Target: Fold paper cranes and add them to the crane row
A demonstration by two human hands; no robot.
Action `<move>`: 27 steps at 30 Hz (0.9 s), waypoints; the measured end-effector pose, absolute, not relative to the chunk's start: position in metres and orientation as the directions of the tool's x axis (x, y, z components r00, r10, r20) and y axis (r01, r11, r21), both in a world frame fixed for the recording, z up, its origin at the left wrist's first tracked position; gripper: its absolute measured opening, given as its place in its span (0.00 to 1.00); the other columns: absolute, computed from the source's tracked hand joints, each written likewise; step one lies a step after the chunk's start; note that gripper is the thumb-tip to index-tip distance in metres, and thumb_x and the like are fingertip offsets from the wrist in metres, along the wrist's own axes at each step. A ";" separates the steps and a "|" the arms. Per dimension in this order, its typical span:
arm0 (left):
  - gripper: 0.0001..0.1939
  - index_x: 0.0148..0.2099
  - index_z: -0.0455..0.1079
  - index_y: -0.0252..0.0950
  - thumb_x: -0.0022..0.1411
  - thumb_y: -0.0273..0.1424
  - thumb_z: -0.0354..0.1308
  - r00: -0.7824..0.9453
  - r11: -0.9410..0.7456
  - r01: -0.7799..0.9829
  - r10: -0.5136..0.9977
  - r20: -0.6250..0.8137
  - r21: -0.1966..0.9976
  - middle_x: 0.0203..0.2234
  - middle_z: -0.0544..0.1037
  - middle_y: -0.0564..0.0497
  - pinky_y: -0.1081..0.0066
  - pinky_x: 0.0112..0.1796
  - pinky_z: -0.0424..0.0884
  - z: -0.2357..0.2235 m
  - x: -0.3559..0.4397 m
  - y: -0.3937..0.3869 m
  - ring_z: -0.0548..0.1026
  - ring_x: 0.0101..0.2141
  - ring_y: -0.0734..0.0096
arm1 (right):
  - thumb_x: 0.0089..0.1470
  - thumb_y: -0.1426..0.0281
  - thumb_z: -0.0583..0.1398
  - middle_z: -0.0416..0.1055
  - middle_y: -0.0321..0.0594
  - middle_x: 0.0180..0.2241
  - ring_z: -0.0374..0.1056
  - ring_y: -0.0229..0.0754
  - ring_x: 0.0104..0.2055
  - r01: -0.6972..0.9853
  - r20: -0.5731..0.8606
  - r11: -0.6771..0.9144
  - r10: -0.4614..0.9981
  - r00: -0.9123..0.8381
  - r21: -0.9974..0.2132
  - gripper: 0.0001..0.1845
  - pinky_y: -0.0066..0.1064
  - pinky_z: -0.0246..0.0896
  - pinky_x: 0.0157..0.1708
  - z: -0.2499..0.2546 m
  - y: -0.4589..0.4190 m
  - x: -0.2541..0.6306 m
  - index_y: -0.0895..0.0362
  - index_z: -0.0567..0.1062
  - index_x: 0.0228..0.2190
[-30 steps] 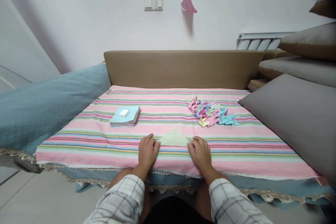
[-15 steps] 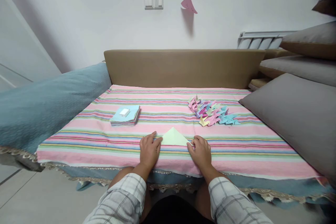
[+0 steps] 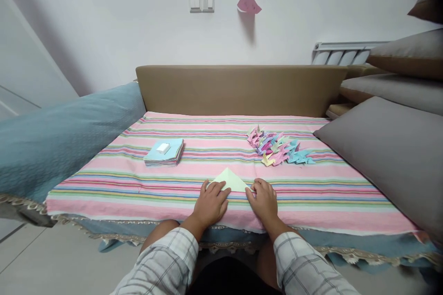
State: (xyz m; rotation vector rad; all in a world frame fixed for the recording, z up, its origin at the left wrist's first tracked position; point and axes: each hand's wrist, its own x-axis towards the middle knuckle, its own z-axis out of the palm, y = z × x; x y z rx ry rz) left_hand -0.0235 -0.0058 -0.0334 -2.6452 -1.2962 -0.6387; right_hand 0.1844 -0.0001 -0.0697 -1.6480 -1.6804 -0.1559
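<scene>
A pale green sheet of origami paper (image 3: pixel 232 179), folded into a triangle, lies on the striped cloth with its peak pointing away from me. My left hand (image 3: pixel 211 203) rests over the left part of the paper, fingers spread, fingertips on its left side and near edge; the left corner is hidden under them. At the right corner, my right hand (image 3: pixel 263 197) pinches the paper between thumb and bent fingers.
Folded paper cranes (image 3: pixel 277 147) in several colours are heaped at the back right. A stack of coloured paper (image 3: pixel 162 154) with a small white block (image 3: pixel 163 148) on top stands back left. Grey cushions (image 3: pixel 391 147) line the right side; a blue-covered armrest (image 3: pixel 76 129) bounds the left.
My left hand has moved right, from the triangle's left corner onto the paper, and its fingers have spread. My right hand stays at the right corner.
</scene>
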 end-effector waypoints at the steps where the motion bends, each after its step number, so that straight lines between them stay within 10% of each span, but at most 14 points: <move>1: 0.19 0.54 0.65 0.47 0.60 0.35 0.51 0.548 -0.625 0.778 0.726 0.417 0.065 0.52 0.69 0.48 0.49 0.57 0.47 -0.032 -0.023 -0.007 0.64 0.51 0.57 | 0.50 0.64 0.58 0.68 0.42 0.41 0.60 0.47 0.43 0.897 0.580 0.156 0.804 0.128 -0.413 0.08 0.38 0.52 0.39 -0.070 0.000 0.184 0.54 0.67 0.24; 27: 0.28 0.57 0.61 0.50 0.53 0.33 0.57 0.588 -0.612 0.790 0.744 0.316 -0.027 0.59 0.60 0.46 0.46 0.55 0.46 -0.029 0.002 -0.009 0.61 0.52 0.54 | 0.52 0.65 0.56 0.68 0.40 0.43 0.60 0.45 0.45 0.899 0.488 0.084 0.859 0.153 -0.429 0.08 0.34 0.49 0.42 -0.063 -0.003 0.183 0.55 0.68 0.25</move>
